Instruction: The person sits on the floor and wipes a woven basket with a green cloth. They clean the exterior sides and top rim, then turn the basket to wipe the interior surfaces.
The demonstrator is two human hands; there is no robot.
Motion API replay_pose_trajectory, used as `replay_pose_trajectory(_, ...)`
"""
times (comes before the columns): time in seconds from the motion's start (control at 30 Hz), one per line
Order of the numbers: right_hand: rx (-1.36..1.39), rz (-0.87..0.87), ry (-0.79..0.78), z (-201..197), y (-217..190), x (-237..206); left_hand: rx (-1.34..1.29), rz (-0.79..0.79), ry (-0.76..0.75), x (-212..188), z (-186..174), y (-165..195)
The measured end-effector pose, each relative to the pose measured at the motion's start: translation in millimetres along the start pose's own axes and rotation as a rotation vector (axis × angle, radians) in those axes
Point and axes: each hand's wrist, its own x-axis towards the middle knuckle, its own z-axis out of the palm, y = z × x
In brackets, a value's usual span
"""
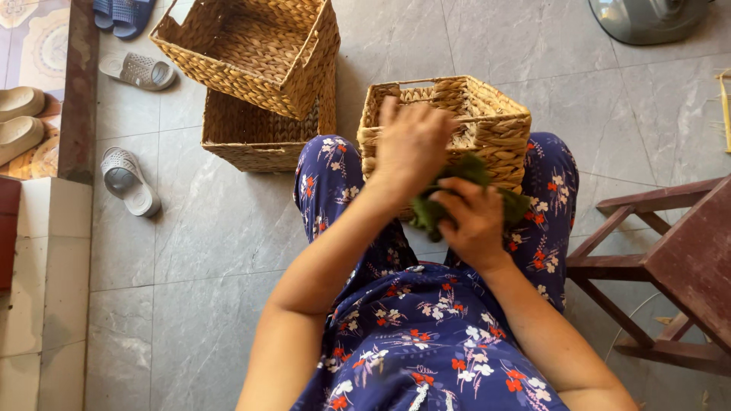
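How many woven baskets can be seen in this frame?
3: one basket on the person's lap under both hands, and two stacked on the floor to its left, the upper basket tilted atop the lower basket. None seems hidden.

— What do we have under everything here?

— We see a grey tiled floor [213,228] with thin grout lines.

— And what do we find lying directly on it?

— To the upper left we see a woven basket [255,137], with a second woven basket [255,46] tilted on top of it. Further left we count a grey sandal [129,181] near the raised step, another grey sandal [138,71] above it, and a blue pair [122,14] at the top edge.

— And on the right?

— We see a dark wooden stool [670,266] standing on the tiles, and a grey rounded base [647,19] in the top corner.
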Motion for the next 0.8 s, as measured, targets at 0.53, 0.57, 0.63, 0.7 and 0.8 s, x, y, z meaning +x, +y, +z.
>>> replay_pose_trajectory(0.53,0.916,0.509,0.535,-58.7,79.7,9.6,-0.656,-0.276,0.263,5.7,-53.5,-10.3)
replay_pose_trajectory(0.57,0.970,0.489,0.539,-60.3,75.9,16.7,-0.826,-0.304,0.274,2.8,-60.6,-18.4)
replay_pose_trajectory(0.63,0.940,0.467,0.506,-65.4,63.6,31.8,-1.162,-0.366,0.294,-4.7,-69.5,-30.9)
replay_pose_trajectory(0.7,0.848,0.427,0.467,-73.3,46.5,45.8,-1.341,-0.318,0.287,-10.4,-74.2,-44.4)
replay_pose_trajectory(0.8,0.576,0.313,0.399,-92.0,16.2,54.2,-1.543,-0.328,0.271,-12.0,-69.3,-62.6)
